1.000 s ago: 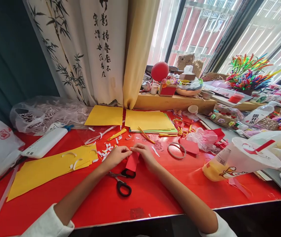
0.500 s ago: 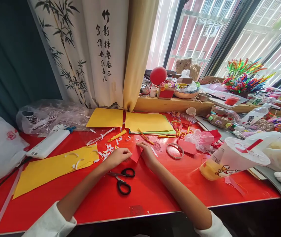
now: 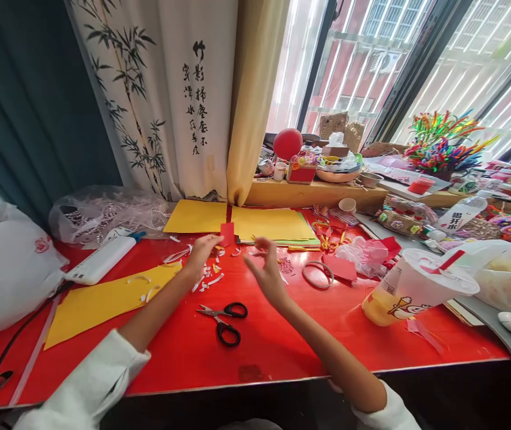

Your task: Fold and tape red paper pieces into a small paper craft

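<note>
A small red paper piece [image 3: 227, 234] stands up from the fingertips of my left hand [image 3: 204, 254], which pinches it above the table. My right hand [image 3: 266, 272] is raised just to the right, fingers apart, with nothing in it. Below both hands lie scissors [image 3: 223, 321] with black handles, blades pointing left and slightly spread. White and yellow paper scraps [image 3: 208, 280] are scattered beneath my left hand. Behind the hands, yellow paper sheets [image 3: 271, 224] are stacked, with another yellow sheet [image 3: 195, 216] to their left.
A long yellow sheet [image 3: 107, 301] and a white power strip [image 3: 100, 260] lie left. Right are a ring of tape [image 3: 318, 275], red paper squares [image 3: 340, 267], pink crumpled plastic [image 3: 363, 254] and a drink cup [image 3: 410, 289]. Crafts line the windowsill [image 3: 300, 190].
Both hands have moved up and away from me. My right hand has let go of the red paper, which now stays in my left hand. The camera view has shifted slightly.
</note>
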A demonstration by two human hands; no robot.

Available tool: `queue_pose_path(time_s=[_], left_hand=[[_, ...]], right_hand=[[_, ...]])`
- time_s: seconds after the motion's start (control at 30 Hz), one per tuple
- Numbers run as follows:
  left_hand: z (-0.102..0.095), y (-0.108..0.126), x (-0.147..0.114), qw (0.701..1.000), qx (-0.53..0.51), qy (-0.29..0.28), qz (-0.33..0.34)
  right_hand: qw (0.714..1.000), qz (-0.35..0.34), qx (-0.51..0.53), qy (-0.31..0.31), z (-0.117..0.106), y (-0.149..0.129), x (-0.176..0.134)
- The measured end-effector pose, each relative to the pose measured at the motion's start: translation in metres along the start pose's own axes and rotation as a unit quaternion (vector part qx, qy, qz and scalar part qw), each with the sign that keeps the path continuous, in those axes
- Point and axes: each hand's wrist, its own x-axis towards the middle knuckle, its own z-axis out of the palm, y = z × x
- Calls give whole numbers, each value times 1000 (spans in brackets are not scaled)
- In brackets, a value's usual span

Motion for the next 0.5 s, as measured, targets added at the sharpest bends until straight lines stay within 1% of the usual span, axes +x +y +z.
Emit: queue_pose_path(time_s=[0.03, 0.07, 0.1, 0.13, 0.17, 0.2, 0.23, 0.27, 0.3, 0.4, 0.43, 0.5], left_hand=[[0, 8, 17, 999, -18, 33, -3], [0, 17, 35, 997, -33, 70, -1], [1, 27, 53, 994, -43, 103, 6], [2, 36, 71, 989, -51, 138, 17], [2, 45, 87, 984, -53, 166, 30], [2, 53, 102, 979, -52, 192, 43], [1, 59, 114, 975, -49, 213, 51], [-1, 64, 123, 972, -43, 227, 52], [-4, 67, 131, 969, -36, 240, 51], [-17, 70, 144, 964, -12, 265, 33], [-22, 69, 147, 962, -5, 271, 19], [-35, 69, 150, 964, 3, 264, -18]], right_hand=[[997, -32, -7, -75, 7, -13, -7], [983, -55, -8, -175, 17, -27, -16], [965, -76, -7, -253, 28, -40, -26], [947, -98, 8, -304, 39, -52, -35], [936, -122, 30, -327, 51, -63, -43], [931, -142, 46, -334, 61, -72, -49], [942, -144, 49, -298, 69, -79, -52], [957, -130, 37, -256, 74, -85, -53], [964, -107, 22, -244, 78, -89, -53], [969, -55, 9, -242, 77, -95, -46], [970, -48, 16, -239, 75, -96, -45], [968, -46, 39, -244, 71, -98, -49]])
